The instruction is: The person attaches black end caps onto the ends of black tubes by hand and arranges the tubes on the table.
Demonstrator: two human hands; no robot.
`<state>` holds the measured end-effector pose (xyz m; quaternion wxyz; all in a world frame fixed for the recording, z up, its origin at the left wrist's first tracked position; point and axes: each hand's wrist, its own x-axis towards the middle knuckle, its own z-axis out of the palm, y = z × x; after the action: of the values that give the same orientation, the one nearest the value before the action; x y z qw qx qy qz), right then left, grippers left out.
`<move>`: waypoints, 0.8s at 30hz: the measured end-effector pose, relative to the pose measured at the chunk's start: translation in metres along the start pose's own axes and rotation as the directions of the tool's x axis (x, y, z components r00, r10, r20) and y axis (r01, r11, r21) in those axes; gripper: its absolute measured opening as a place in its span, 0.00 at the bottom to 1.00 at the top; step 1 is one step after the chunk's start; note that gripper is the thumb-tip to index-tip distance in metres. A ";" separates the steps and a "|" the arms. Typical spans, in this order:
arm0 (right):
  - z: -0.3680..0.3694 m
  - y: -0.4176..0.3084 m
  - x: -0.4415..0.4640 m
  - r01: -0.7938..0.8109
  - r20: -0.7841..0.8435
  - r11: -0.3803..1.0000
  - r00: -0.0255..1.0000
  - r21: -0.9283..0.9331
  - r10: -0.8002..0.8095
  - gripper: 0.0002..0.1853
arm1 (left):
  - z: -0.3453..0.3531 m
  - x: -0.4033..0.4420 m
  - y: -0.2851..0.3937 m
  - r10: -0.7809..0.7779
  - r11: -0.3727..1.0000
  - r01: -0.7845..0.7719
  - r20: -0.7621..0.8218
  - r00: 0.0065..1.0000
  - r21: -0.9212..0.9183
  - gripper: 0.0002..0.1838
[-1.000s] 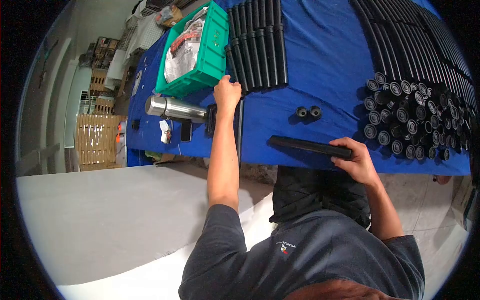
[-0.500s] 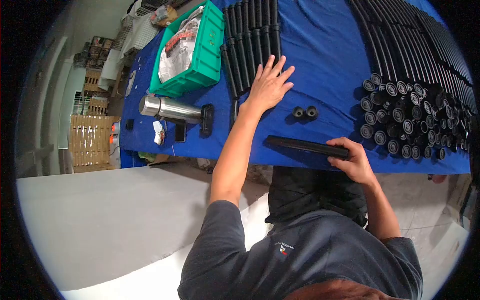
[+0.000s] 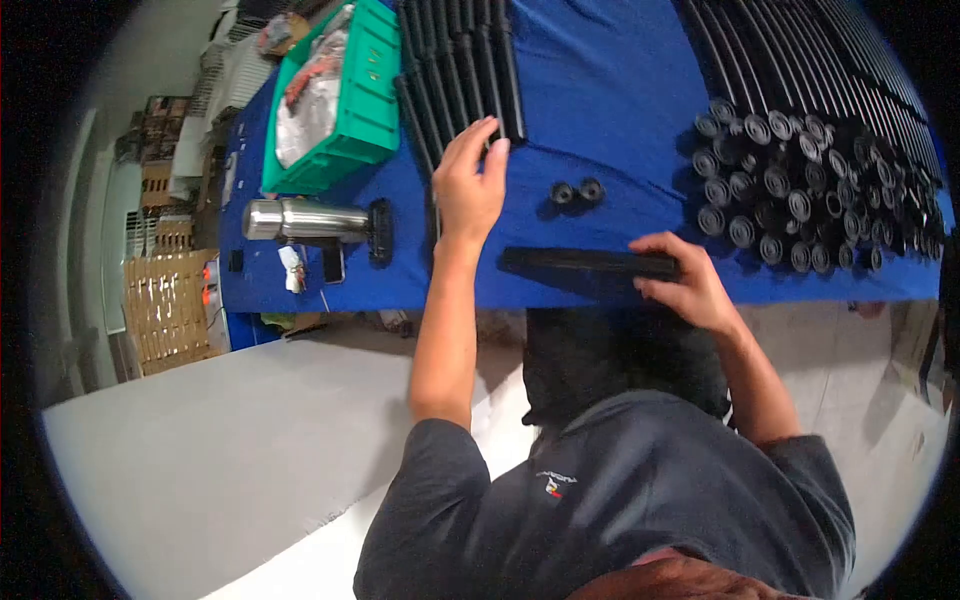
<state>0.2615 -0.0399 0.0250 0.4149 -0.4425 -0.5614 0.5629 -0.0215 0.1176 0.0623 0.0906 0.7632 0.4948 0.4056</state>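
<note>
while the right hand (image 3: 685, 280) grips the black piece (image 3: 580, 261) by one end over the table (image 3: 610, 70), steadying its far end should help; the left hand (image 3: 470, 195), unclenched, is near black tubes (image 3: 508, 85)

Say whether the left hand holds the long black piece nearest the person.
No, the right hand grips one end of the long black piece; the left hand is apart from it.

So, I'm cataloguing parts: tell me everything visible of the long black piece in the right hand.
The long black piece is slim and straight, perhaps plastic. It runs sideways over the blue cloth, near its front edge, its right end gripped by the right hand, the other end unheld. Blur hides finer parts and whether it touches the cloth.
</note>
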 end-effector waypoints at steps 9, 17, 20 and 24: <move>0.002 -0.002 0.000 -0.002 0.004 1.000 1.000 -0.006 0.002 0.20 | -0.003 -0.123 0.084 0.168 0.986 -0.167 0.263 0.950 -0.026 0.27; 0.008 -0.012 -0.003 0.058 0.027 0.975 0.998 -0.215 -0.053 0.20 | -0.015 -0.116 0.073 0.167 0.977 -0.193 0.247 0.954 0.086 0.22; 0.011 -0.009 -0.004 0.061 -0.007 0.974 0.998 -0.218 -0.065 0.20 | -0.044 -0.116 0.039 0.021 0.967 -0.038 0.072 0.997 0.250 0.20; 0.010 -0.008 -0.003 0.041 0.001 0.979 0.999 -0.201 -0.042 0.19 | -0.074 -0.121 -0.001 -0.213 0.833 0.180 0.004 0.977 0.523 0.23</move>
<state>0.2525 -0.0451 0.0325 0.3808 -0.4712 -0.6237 0.4939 -0.0965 -0.0016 0.0467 -0.0622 0.7167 0.6583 0.2216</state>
